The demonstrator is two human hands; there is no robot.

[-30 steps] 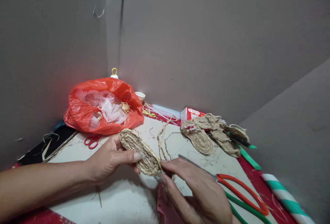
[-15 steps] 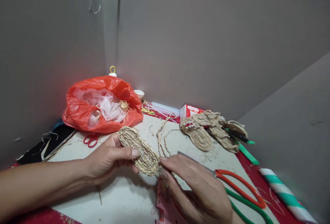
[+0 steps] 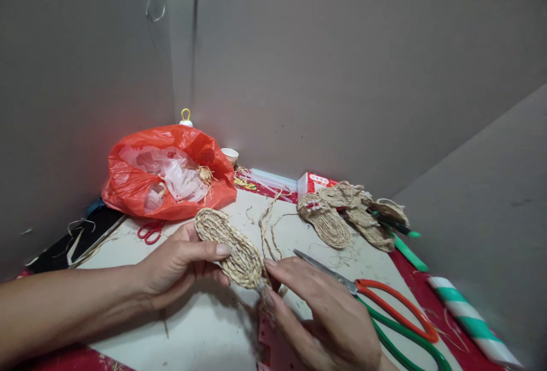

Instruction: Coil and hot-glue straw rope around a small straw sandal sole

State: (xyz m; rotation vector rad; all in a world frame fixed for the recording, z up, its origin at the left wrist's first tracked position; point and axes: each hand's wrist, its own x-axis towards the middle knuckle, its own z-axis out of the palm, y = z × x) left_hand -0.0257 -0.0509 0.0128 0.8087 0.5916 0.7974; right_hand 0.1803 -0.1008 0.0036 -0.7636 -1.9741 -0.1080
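My left hand (image 3: 186, 260) is closed around a small oval sole (image 3: 231, 248) of coiled straw cord, thumb on top and fingers beneath. The sole is tilted, its near end towards my right hand (image 3: 325, 308). Thumb and forefinger of that hand come together at the sole's near end; what they pinch there is too small and blurred to name. A loose twisted straw cord (image 3: 265, 225) lies on the board beyond and runs down towards my right fingers. Large scissors (image 3: 363, 288) with one orange and one green handle lie beside my right hand.
A red plastic bag (image 3: 128, 188) with straw inside stands back left, small red scissors (image 3: 149, 233) before it. Several coiled straw pieces (image 3: 329, 225) lie back right by a red and white box (image 3: 308, 182). A green-and-white striped roll (image 3: 470, 319) lies at the right edge of the white board (image 3: 200, 331).
The sole and both hands have hardly moved. My right hand has shifted slightly down and left, showing more of the large scissors' blades.
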